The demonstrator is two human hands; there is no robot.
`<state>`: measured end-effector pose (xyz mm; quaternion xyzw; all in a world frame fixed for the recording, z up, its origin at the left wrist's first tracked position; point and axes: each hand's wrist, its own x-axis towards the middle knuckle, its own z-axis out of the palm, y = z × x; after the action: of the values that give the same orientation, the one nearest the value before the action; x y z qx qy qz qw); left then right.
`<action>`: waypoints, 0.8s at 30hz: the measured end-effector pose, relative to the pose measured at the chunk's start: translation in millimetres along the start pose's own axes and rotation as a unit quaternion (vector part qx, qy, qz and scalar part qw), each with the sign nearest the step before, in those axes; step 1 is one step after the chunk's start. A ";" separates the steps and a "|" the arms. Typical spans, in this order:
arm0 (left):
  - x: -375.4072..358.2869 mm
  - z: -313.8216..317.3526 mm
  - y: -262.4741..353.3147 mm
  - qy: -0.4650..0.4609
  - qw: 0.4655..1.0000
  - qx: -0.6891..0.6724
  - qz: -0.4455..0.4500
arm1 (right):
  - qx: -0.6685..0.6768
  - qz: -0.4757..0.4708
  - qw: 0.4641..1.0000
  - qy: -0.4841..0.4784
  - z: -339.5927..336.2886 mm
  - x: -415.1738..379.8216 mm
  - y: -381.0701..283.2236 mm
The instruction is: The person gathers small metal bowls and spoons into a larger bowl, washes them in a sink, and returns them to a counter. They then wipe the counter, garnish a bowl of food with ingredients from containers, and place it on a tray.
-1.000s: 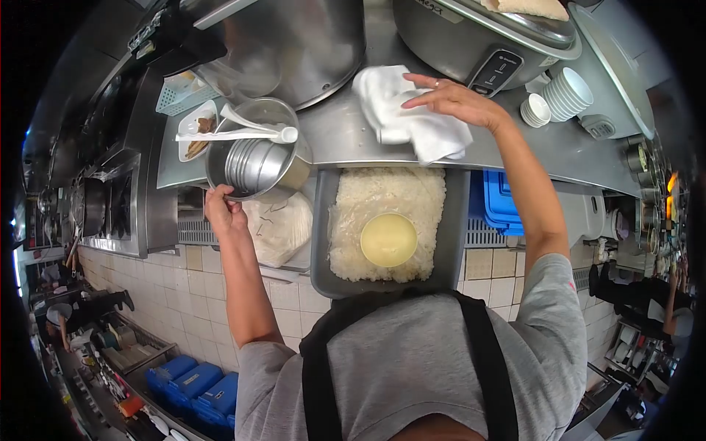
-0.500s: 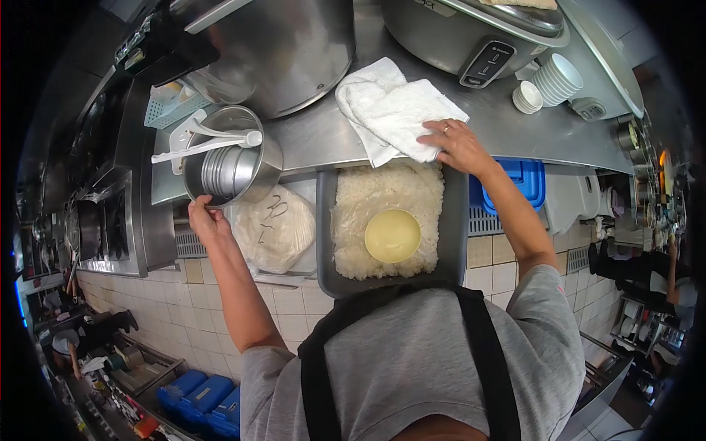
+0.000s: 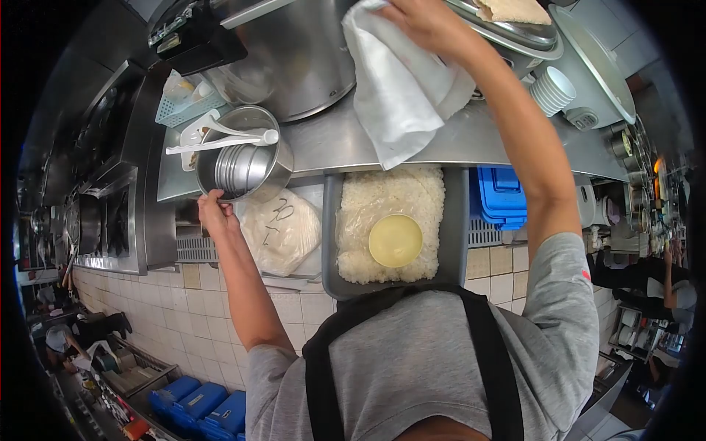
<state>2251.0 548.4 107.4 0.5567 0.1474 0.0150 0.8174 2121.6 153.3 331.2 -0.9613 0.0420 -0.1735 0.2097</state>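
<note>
My right hand (image 3: 426, 23) grips a white towel (image 3: 401, 95) by its upper part, and the cloth hangs down in folds over the steel counter. At the counter's front edge, my left hand (image 3: 215, 211) is closed on the rim of a round metal pot (image 3: 283, 158). Inside the pot are ribbed metal containers (image 3: 243, 167), with a white plastic ladle or scoop (image 3: 246, 138) lying across the top. Below the counter, close to my body, a grey tub (image 3: 331, 242) holds cooked rice (image 3: 360, 257). A pale yellow bowl (image 3: 396, 240) rests on the rice.
A large steel pot (image 3: 294, 59) and a cooker (image 3: 507, 33) stand at the back of the counter. White cups (image 3: 553, 90) are stacked at right. A wrapped bag (image 3: 283, 231) lies left of the tub, a blue lidded box (image 3: 502, 197) right. Other people appear at both edges.
My right hand has taken hold of the towel and raised it off the counter, moving up and away from me. My left hand stays at the metal pot's rim.
</note>
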 end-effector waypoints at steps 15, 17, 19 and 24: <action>1.8 -3.9 0.4 -0.026 1.000 -0.006 -0.013 | 0.098 0.255 0.948 0.163 56.9 -104.0 177.6; 2.2 -3.2 0.2 -0.026 1.000 -0.012 -0.013 | -0.147 0.339 0.929 0.017 82.0 -140.9 216.7; 7.4 -7.2 -3.0 -0.035 0.999 -0.017 -0.015 | -0.222 0.328 0.918 -0.035 97.5 -156.7 221.3; 1.6 -2.8 0.9 -0.019 1.000 -0.002 -0.009 | -0.146 0.156 0.976 -0.029 127.8 -113.2 196.3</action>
<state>2251.9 551.6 106.9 0.5538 0.1367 -0.0027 0.8213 2059.0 42.0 104.5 -0.9680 0.2099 -0.1022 0.0924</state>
